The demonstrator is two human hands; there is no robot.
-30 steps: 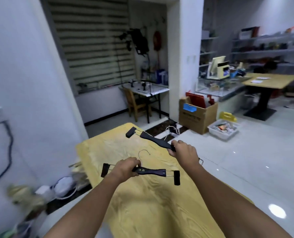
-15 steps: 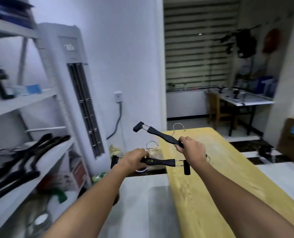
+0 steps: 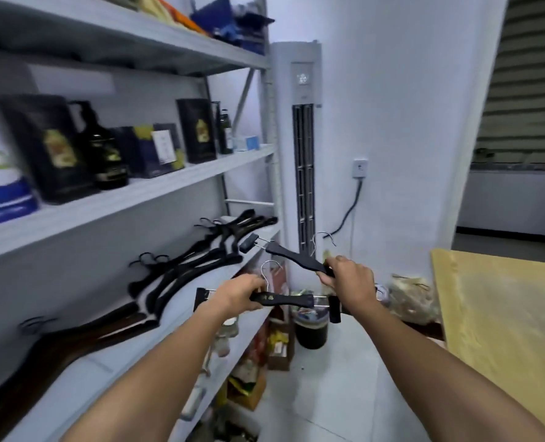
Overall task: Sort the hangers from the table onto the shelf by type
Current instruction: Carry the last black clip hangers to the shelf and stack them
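My left hand grips a black clip hanger by its bar, held level above the edge of the grey shelf. My right hand grips a second black clip hanger, tilted up to the left, its steel hook above my knuckles. On the shelf lie several black plastic hangers in a pile, and a dark brown wooden hanger nearer to me.
The yellow wooden table is at the right. A tall white air conditioner stands ahead. Dark boxes and bottles fill the shelf above. Bags, a black bucket and boxes sit on the floor.
My view has swung left from the table to the shelf. Both hands still hold their clip hangers, now over the shelf's edge.
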